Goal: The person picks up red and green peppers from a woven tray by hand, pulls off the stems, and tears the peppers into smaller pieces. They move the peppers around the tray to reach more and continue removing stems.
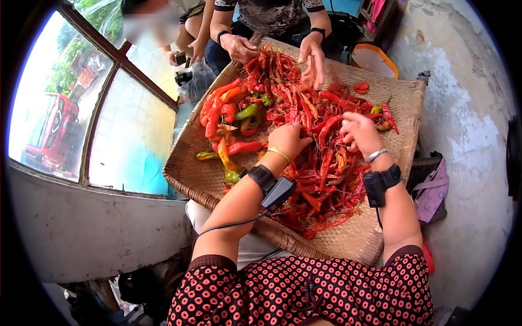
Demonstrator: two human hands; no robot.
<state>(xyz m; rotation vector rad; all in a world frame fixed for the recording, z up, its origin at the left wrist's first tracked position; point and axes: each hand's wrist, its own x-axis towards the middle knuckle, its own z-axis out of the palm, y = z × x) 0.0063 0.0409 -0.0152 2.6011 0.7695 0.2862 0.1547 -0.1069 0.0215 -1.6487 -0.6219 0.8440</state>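
A pile of red peppers (326, 163) covers the middle of a woven tray (190, 157) across my lap. My left hand (288, 142) rests at the pile's centre, its fingers bent together; whatever they hold is hidden. To the right, my right hand (360, 131) hovers over the peppers with its fingers curled and partly apart, nothing visible between them. Larger fresh peppers (215, 117), red, orange and green, lie left of the pile. A few greenish peppers (382, 125) and a red one are on the tray's right part.
Across the tray, a co-worker's two hands (242, 49) work over the far peppers. Another person (198, 32) sits at the far left beside a plastic bag (196, 81). A window (103, 108) is on the left, a wall (462, 108) on the right, with a pink bag (432, 190) near it.
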